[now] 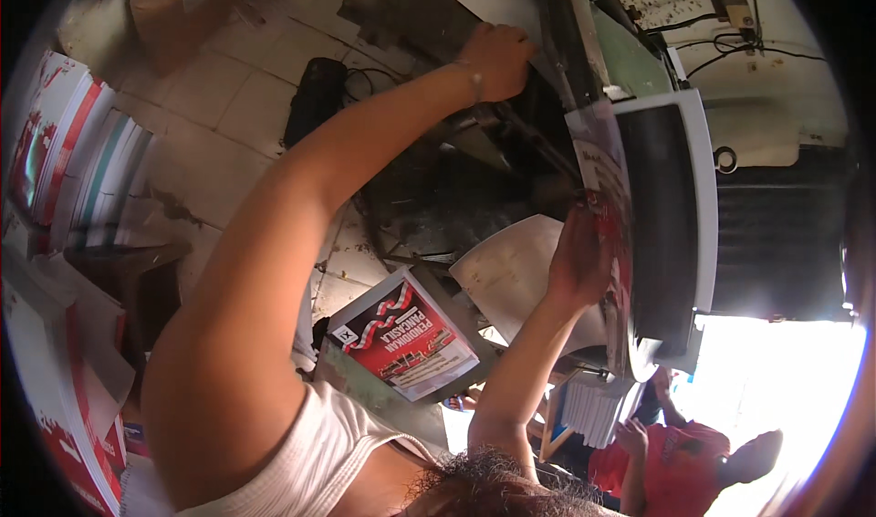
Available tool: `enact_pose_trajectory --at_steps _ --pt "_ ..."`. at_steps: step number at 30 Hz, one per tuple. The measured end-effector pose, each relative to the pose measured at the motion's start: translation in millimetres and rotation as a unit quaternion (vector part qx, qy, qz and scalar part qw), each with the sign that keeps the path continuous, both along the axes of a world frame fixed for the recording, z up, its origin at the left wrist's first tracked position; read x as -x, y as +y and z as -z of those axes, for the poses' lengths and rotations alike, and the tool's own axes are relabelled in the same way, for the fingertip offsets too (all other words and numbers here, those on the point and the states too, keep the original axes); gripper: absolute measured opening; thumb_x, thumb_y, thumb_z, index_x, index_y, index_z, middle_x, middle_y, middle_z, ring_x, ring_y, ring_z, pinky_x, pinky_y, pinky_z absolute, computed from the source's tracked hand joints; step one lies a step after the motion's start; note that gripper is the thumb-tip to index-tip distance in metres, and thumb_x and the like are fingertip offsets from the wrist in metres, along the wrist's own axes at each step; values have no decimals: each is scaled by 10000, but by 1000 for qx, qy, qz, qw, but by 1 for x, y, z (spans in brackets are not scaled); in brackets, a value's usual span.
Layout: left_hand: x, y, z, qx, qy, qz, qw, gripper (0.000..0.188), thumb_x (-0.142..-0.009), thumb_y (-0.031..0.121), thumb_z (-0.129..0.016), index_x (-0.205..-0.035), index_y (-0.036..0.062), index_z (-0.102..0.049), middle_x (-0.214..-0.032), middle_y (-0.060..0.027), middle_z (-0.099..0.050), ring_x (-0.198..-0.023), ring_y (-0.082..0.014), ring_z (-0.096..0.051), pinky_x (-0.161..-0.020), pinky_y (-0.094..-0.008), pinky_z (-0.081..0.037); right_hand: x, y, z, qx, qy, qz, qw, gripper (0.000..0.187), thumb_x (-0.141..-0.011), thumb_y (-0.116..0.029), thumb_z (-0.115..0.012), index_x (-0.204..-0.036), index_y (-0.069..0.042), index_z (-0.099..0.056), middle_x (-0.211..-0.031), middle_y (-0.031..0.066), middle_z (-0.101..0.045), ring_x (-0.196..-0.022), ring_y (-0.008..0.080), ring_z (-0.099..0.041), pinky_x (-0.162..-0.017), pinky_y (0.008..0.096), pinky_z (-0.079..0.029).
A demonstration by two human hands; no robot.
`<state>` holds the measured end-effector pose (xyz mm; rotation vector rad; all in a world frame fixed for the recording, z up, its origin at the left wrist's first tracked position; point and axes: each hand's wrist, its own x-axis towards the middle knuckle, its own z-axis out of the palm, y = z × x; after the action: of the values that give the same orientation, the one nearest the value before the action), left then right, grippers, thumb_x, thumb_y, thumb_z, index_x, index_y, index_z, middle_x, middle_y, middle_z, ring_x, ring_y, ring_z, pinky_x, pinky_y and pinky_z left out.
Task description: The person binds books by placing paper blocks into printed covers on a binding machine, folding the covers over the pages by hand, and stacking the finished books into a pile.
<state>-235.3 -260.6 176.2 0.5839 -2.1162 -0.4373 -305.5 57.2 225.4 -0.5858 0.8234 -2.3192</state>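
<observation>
My left hand (pixel 499 61) is closed in a fist at the far end of a dark machine frame. Whatever its fingers grip is hidden. On the right, my right hand (pixel 581 257) is closed on the near edge of a red and white printed book cover (pixel 602 166), partly smeared by motion. The cover stands on edge against the machine, next to a panel with a black face and white rim (pixel 664 225). A pale curved sheet (pixel 506 261) hangs beside my right wrist.
A red and black book stack (pixel 406 339) sits on a greenish surface between my arms. More book stacks (pixel 68 152) rise along the left. A black object (pixel 315 97) with a cable lies on the tiled floor (pixel 214 97). A person in red (pixel 675 462) is at lower right, near white papers (pixel 598 412).
</observation>
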Motion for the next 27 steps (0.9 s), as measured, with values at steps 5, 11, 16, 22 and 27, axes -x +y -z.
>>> enact_pose_trajectory --at_steps 5,11,16,22,27 --pt "54 -12 -37 6 -297 0 955 609 -937 487 -519 -1454 165 -519 -1519 -129 -439 -1438 -304 -360 -1181 -610 -128 -5 25 -4 2 -5 -6 1000 368 -965 -86 -528 -1305 52 -544 -1410 183 -530 -1409 304 -405 -1228 499 -208" --pt "132 -53 11 -2 -427 -35 904 932 -861 786 -403 -1605 242 -262 -1663 -94 -227 -1540 -353 -131 -1193 -639 28 8 60 5 22 -60 18 998 281 -930 -104 -653 -1191 -9 -612 -1349 168 -582 -1348 306 -469 -1185 482 -301" --pt "81 -27 -37 27 -482 7 876 1010 -835 834 -353 -1625 226 -189 -1680 -88 -179 -1550 -360 -77 -1188 -655 51 2 75 4 9 -8 57 998 174 -929 -91 -636 -1093 -33 -637 -1255 147 -613 -1301 292 -499 -1169 464 -328" --pt "78 -22 -38 24 -481 0 877 963 -858 813 -313 -1617 226 -221 -1679 -92 -183 -1548 -354 -101 -1190 -654 19 3 98 0 15 -45 97 994 148 -932 -91 -621 -1058 -15 -637 -1193 142 -613 -1268 288 -514 -1171 464 -328" --pt "78 -18 -24 30 -419 -5 907 979 -819 822 -429 -1481 104 -505 -1569 -156 -392 -1503 -364 -245 -1197 -634 -46 19 124 6 34 -6 62 997 220 -940 -108 -606 -1118 19 -629 -1288 187 -608 -1321 300 -489 -1185 471 -311"
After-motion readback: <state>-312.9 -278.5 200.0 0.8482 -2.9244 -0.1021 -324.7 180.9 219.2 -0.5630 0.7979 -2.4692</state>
